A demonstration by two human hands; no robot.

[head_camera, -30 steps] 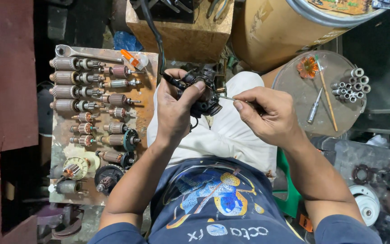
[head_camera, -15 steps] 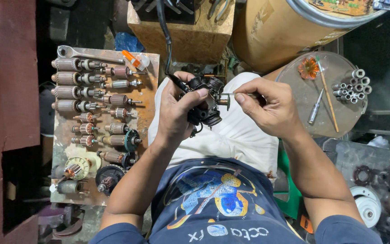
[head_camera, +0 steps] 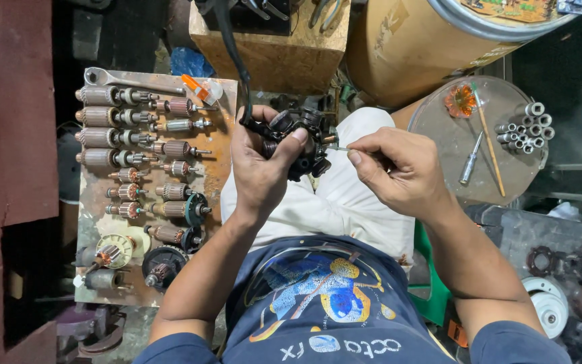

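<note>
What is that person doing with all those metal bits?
A seated person's left hand grips a black motor part with a cable over their lap. The right hand pinches a thin metal tool, its tip at the part. Rows of copper-wound motor rotors lie on a rusty board beside them.

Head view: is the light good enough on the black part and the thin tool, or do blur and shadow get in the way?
Head view: sharp and evenly lit at centre; the left hand and right hand show no motion blur. The black part is so dark that its detail merges. The thin tool shows only as a short pale tip. The left and right edges fall into deep shadow; the rusty board stays clear.
</note>
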